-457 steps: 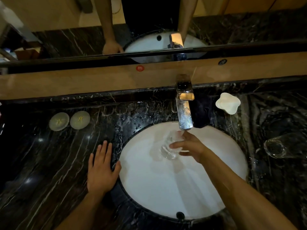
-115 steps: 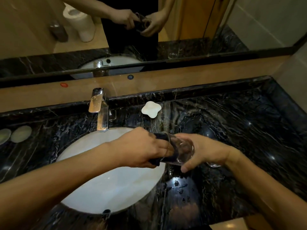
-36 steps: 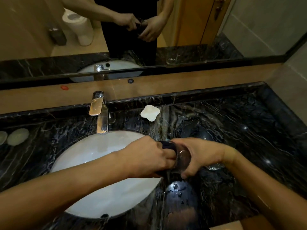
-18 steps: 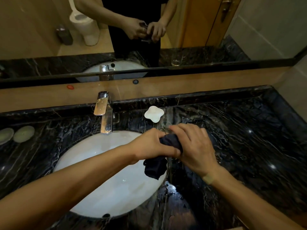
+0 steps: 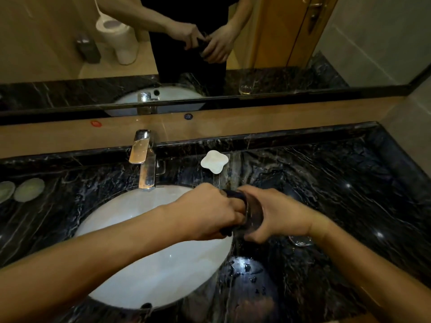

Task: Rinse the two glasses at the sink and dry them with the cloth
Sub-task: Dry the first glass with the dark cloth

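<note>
The right hand [image 5: 277, 215] has turned the clear drinking glass [image 5: 254, 215] sideways again, gripping it, while the left hand [image 5: 210, 210] clutches the dark cloth [image 5: 234, 195] stuffed into its mouth.

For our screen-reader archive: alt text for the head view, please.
Right hand grips a glass while left hand pushes a dark cloth into it, over a white sink's edge. A second glass sits on the black marble counter.
</note>
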Motion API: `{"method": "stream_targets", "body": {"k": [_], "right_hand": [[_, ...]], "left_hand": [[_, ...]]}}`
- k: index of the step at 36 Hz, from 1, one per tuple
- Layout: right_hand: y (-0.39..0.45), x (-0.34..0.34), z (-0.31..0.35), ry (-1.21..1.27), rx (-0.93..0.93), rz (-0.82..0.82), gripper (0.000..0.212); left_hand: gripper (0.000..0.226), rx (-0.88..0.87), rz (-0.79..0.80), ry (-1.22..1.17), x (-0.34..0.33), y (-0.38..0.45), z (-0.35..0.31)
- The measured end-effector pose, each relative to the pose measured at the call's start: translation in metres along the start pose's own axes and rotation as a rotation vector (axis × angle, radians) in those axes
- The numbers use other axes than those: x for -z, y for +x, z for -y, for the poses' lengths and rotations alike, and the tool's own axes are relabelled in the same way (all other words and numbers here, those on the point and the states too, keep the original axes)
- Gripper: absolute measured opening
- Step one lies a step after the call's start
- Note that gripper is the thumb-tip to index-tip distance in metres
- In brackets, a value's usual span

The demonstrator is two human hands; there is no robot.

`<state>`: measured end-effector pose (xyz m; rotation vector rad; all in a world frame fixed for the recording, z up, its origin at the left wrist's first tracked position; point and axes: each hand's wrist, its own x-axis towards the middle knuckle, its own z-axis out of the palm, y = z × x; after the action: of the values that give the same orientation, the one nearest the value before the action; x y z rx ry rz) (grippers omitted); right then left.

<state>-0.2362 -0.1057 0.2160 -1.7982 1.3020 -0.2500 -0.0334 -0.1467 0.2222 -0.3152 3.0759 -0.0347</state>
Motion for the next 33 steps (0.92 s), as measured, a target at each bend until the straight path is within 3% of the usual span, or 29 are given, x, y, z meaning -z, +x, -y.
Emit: {"method": "stream_targets", "body": {"k": [5, 8, 10, 12, 15, 20, 22, 24, 27, 31, 33], "right_hand": [[0.005, -0.017, 0.000, -0.572, 0.107, -0.441, 0.070], [0.007, -0.030, -0.009, -0.735, 0.229, -0.716, 0.061], [0.008, -0.038, -0.014, -0.801, 0.246, -0.817, 0.058], [0.008, -0.044, -0.016, -0.780, 0.223, -0.815, 0.061], [0.008, -0.044, -0.012, -0.645, 0.150, -0.647, 0.076], [0.003, -0.005, 0.004, -0.122, -0.045, -0.062, 0.087], [0.003, 0.010, 0.004, 0.034, -0.058, 0.168, 0.084], [0.003, 0.015, 0.003, 0.054, -0.037, 0.256, 0.078], [-0.002, 0.007, 0.003, -0.016, -0.027, 0.093, 0.066], [-0.005, -0.012, 0.005, -0.478, 0.107, -0.281, 0.064], [-0.005, -0.020, 0.003, -0.564, 0.138, -0.402, 0.065]], "left_hand": [[0.035, 0.334, -0.094, -0.331, -0.003, 0.005, -0.007], [0.026, 0.572, -0.147, -0.921, -0.006, 0.008, -0.007], [0.025, 0.687, -0.155, -1.250, -0.007, 0.009, -0.007], [0.023, 0.702, -0.153, -1.331, -0.006, 0.009, -0.008], [0.023, 0.657, -0.128, -1.243, -0.005, 0.005, -0.008], [0.027, 0.251, 0.022, -0.328, -0.003, -0.002, -0.007], [0.031, 0.067, 0.031, -0.171, -0.001, -0.002, -0.008], [0.037, -0.045, -0.005, -0.086, -0.002, -0.001, -0.009], [0.037, -0.009, -0.039, -0.117, -0.006, 0.001, -0.006], [0.049, 0.247, 0.002, -0.382, -0.006, 0.006, -0.011], [0.050, 0.390, -0.020, -0.596, -0.003, 0.007, -0.016]]}}
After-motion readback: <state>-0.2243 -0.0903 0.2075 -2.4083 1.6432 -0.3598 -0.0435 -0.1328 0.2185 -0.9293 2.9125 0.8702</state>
